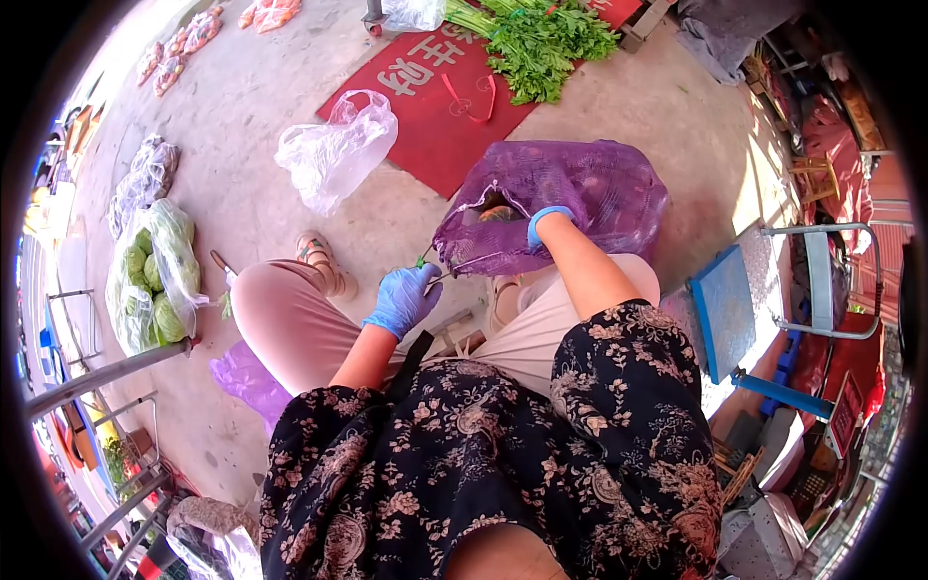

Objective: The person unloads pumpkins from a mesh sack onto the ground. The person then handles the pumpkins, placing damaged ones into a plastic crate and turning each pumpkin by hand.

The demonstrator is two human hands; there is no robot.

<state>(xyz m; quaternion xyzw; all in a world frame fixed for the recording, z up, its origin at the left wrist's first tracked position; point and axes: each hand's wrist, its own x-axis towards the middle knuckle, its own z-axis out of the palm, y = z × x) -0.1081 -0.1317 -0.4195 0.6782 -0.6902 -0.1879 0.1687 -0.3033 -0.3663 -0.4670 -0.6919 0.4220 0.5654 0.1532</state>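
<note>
A purple mesh sack (609,188) lies on the ground before my knees, its mouth facing me and partly open. Something brownish-orange (496,214) shows inside the opening; I cannot make out its kind. My left hand (401,300), in a blue glove, is closed on the drawstring at the near left edge of the sack's mouth. A small green piece sits at its fingertips. My right hand (547,226), also gloved in blue, reaches into the sack. Only its wrist end shows, and its fingers are hidden by the mesh.
A red mat (425,126) with celery (546,43) on it lies beyond the sack. Left of it rests a clear plastic bag (338,150). Bagged green vegetables (155,280) stand at the left. A blue stool (723,314) and a metal-framed trolley (822,280) are at the right.
</note>
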